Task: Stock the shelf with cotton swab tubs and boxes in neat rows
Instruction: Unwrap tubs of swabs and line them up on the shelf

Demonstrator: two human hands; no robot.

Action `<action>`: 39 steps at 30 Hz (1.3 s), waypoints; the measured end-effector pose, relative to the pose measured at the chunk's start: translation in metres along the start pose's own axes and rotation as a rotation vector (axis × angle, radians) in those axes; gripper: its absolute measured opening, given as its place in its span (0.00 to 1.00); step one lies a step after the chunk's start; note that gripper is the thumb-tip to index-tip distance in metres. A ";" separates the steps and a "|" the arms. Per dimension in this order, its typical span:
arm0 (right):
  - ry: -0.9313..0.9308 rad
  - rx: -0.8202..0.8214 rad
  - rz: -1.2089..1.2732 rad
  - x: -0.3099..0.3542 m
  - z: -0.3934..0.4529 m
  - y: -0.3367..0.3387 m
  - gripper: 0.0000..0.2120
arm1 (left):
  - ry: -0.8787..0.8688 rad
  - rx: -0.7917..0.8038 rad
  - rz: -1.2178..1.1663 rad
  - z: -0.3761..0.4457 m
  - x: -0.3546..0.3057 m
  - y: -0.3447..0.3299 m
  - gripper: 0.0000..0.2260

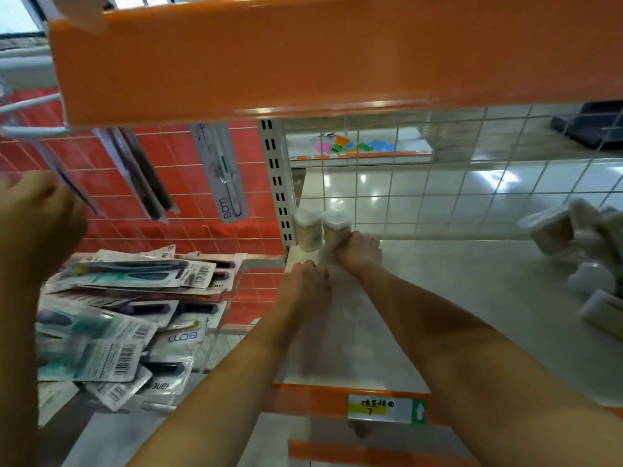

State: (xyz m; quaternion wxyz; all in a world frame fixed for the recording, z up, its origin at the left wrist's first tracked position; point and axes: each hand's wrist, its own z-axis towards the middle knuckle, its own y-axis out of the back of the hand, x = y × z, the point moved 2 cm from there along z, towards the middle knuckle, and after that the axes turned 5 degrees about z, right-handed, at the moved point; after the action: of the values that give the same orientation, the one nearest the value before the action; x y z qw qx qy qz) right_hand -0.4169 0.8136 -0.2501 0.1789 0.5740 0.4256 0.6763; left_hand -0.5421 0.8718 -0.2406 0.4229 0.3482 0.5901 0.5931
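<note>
two cotton swab tubs [322, 230] upright side by side at shelf [455, 298] back left corner, right hand [359, 252] grip curled round the right tub, left hand [308, 281] grip state unclear, loose pile of tubs [580, 237] far right

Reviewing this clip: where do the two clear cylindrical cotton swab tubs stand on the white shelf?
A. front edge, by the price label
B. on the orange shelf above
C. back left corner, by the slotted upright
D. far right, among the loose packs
C: the two clear cylindrical cotton swab tubs stand side by side in the back left corner of the white shelf, beside the slotted upright, with the right hand at the right-hand tub.
</note>
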 end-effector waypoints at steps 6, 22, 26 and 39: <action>-0.005 -0.036 0.010 0.000 0.007 -0.002 0.21 | -0.047 -0.027 0.010 0.004 0.001 -0.003 0.11; 0.015 -0.007 -0.028 -0.006 0.000 0.004 0.26 | -0.024 -0.014 -0.049 0.013 -0.004 -0.004 0.11; 0.049 0.011 -0.082 -0.020 -0.014 0.018 0.27 | -0.023 -0.009 -0.029 0.012 -0.007 0.000 0.11; 0.172 0.072 -0.447 -0.094 -0.064 0.116 0.27 | -0.184 0.025 0.025 0.021 -0.098 0.019 0.16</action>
State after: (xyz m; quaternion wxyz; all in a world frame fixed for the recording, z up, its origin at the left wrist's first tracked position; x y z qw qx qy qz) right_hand -0.4217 0.6545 -0.2163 0.2667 0.4119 0.5796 0.6506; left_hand -0.4858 0.7922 -0.2118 0.4636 0.4136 0.5518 0.5563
